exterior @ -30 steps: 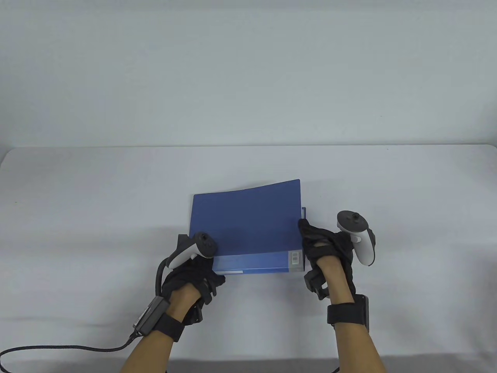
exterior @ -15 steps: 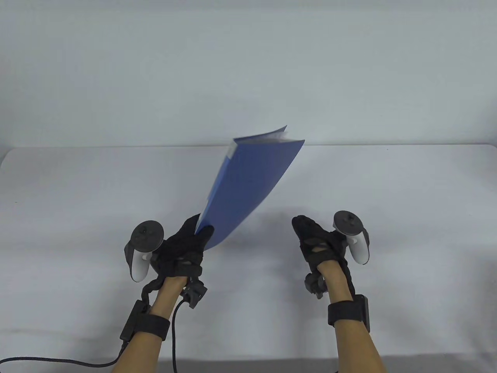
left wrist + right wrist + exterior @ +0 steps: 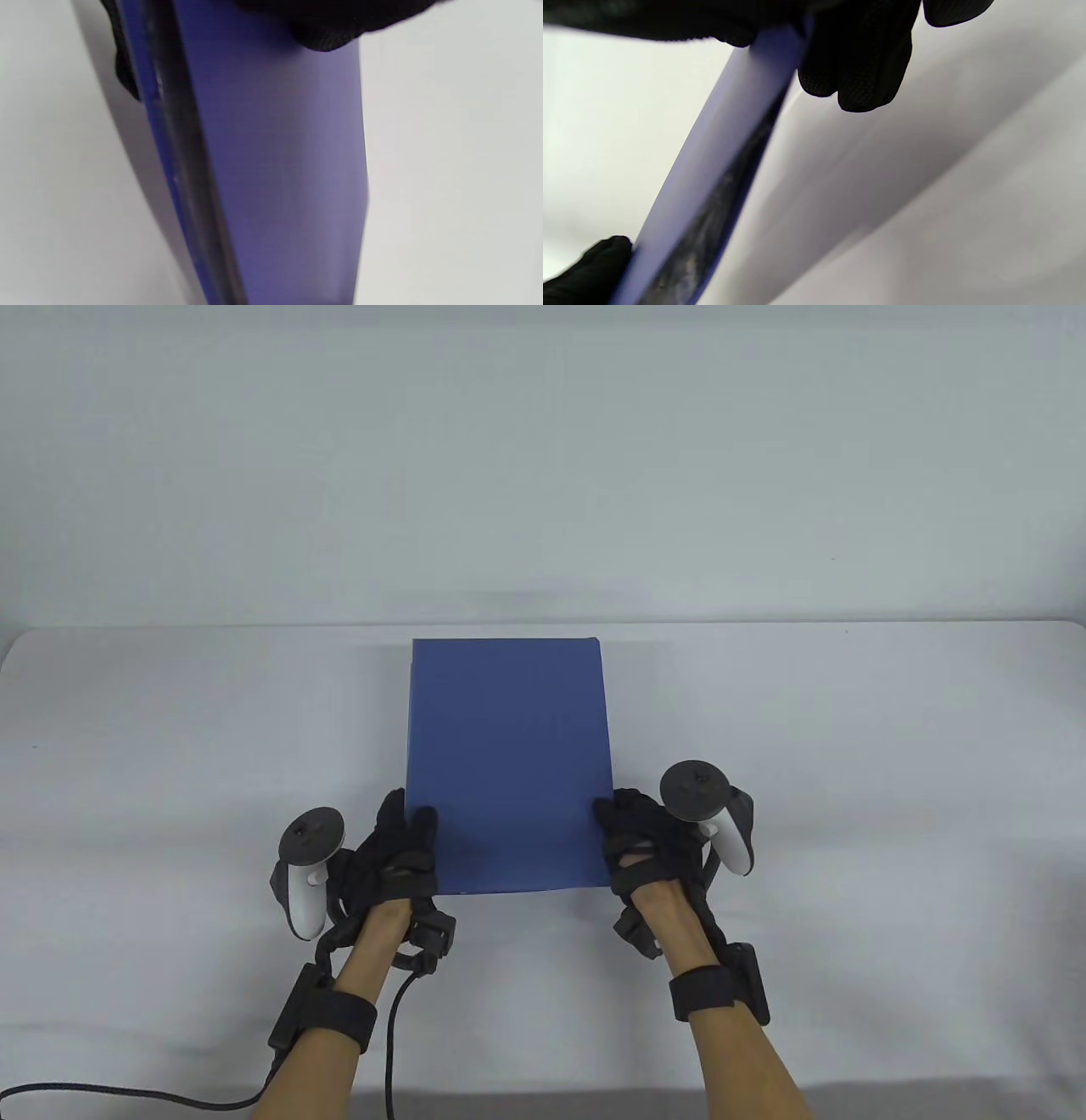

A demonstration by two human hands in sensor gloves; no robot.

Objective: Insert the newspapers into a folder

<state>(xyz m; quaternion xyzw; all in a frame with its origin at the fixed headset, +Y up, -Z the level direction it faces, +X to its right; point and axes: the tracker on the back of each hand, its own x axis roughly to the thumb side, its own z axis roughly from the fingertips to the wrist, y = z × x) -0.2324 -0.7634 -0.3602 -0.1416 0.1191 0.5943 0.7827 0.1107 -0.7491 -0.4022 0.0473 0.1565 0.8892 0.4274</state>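
Both gloved hands, left hand [image 3: 399, 853] and right hand [image 3: 645, 848], pinch the smooth, flat blue folder [image 3: 509, 763] by its near corners above the white tabletop [image 3: 848, 746].

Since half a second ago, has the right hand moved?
Yes. The right hand has shifted left along the table's near side and now grips the blue folder's right edge.

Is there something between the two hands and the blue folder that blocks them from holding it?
Nothing visible does. The left hand and the right hand already grip the blue folder directly at its near corners, one on each side.
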